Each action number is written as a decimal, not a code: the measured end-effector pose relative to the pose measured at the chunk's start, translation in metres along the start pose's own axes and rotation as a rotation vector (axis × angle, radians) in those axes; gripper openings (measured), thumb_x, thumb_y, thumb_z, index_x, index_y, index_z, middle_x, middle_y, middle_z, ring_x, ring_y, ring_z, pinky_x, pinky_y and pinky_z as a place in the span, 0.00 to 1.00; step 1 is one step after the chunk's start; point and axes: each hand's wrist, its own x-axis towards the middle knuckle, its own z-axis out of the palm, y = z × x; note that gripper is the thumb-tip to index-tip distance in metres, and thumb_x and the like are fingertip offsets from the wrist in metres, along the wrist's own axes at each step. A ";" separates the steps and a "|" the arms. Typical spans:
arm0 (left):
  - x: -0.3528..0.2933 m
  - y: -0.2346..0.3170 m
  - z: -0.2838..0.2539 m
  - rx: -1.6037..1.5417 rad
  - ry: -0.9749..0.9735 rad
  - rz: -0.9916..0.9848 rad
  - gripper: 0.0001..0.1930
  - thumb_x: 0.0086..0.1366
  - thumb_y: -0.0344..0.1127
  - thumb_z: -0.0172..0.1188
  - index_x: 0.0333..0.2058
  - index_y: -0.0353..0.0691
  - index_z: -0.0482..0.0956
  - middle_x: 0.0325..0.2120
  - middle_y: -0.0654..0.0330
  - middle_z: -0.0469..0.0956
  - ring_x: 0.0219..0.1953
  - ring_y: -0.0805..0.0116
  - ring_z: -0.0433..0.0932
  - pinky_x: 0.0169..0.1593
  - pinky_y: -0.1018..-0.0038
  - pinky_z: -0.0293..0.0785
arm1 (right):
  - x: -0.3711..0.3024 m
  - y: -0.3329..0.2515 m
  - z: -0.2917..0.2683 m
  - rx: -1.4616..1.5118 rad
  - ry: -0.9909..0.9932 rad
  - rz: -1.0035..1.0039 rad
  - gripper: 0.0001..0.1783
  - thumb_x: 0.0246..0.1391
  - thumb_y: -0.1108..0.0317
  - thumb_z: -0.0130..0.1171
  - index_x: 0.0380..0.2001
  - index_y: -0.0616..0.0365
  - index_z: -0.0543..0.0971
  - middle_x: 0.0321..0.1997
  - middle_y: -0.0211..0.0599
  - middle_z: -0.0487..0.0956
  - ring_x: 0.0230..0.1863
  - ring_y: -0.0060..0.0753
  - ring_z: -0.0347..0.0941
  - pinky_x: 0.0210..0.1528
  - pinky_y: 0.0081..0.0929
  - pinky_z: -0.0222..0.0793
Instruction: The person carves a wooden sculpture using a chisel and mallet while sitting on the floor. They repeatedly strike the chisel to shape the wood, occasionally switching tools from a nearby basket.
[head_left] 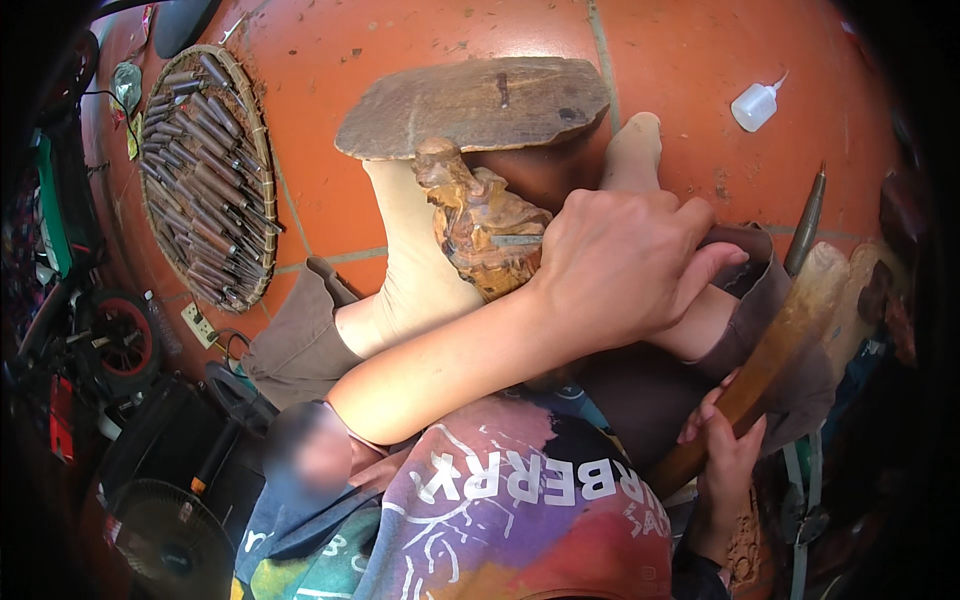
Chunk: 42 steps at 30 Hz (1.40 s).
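Observation:
My left hand [625,260] is wrapped round a chisel, whose dark handle [735,236] sticks out past the thumb side. Its narrow metal blade [515,240] rests against a brown wood carving [465,215] with a rough, knotted surface. The carving stands between my two feet, in light socks, in front of a flat worn wooden board [480,105]. At the lower right my right hand [725,440] grips a long wooden mallet [775,355], its thick end pointing up and away. My left forearm crosses in front of my lap and hides part of the carving's lower side.
A round woven basket [268,170] on the left holds several wooden-handled carving tools. On the tiled floor [690,60] lie a small white squeeze bottle [755,105] and a slim pointed tool [806,220]. A power strip [200,325] and a fan [165,545] stand at left.

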 end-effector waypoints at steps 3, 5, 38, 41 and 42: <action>-0.004 0.002 -0.005 0.002 -0.030 -0.024 0.15 0.60 0.51 0.62 0.27 0.46 0.80 0.15 0.58 0.75 0.18 0.56 0.77 0.20 0.64 0.70 | -0.003 0.001 -0.008 -0.243 -0.046 0.056 0.19 0.52 0.83 0.55 0.48 0.63 0.65 0.28 0.34 0.72 0.22 0.22 0.69 0.27 0.20 0.69; -0.001 -0.002 -0.001 -0.025 0.002 0.020 0.15 0.60 0.51 0.62 0.26 0.46 0.80 0.15 0.58 0.75 0.18 0.56 0.77 0.20 0.63 0.70 | -0.004 -0.002 0.003 0.048 0.024 0.027 0.20 0.52 0.83 0.54 0.48 0.63 0.65 0.28 0.34 0.72 0.22 0.22 0.69 0.27 0.21 0.69; 0.005 0.001 0.006 0.013 0.162 -0.050 0.12 0.62 0.48 0.61 0.34 0.46 0.81 0.18 0.58 0.76 0.19 0.58 0.77 0.20 0.67 0.69 | 0.026 -0.028 -0.008 -0.233 -0.073 -0.054 0.18 0.51 0.79 0.56 0.46 0.64 0.67 0.24 0.34 0.72 0.19 0.23 0.69 0.23 0.19 0.66; 0.007 -0.002 0.006 0.025 0.150 -0.058 0.13 0.62 0.48 0.61 0.34 0.46 0.81 0.18 0.57 0.75 0.19 0.57 0.77 0.20 0.66 0.70 | 0.030 -0.030 -0.004 0.016 -0.025 -0.007 0.18 0.51 0.78 0.57 0.46 0.63 0.67 0.25 0.34 0.72 0.19 0.22 0.69 0.23 0.20 0.67; 0.008 -0.003 0.005 0.025 0.156 -0.051 0.13 0.62 0.48 0.61 0.34 0.46 0.81 0.18 0.57 0.75 0.19 0.57 0.77 0.20 0.66 0.70 | 0.030 -0.031 -0.007 -0.083 -0.070 -0.007 0.18 0.51 0.79 0.57 0.46 0.64 0.67 0.25 0.34 0.72 0.19 0.23 0.69 0.23 0.20 0.67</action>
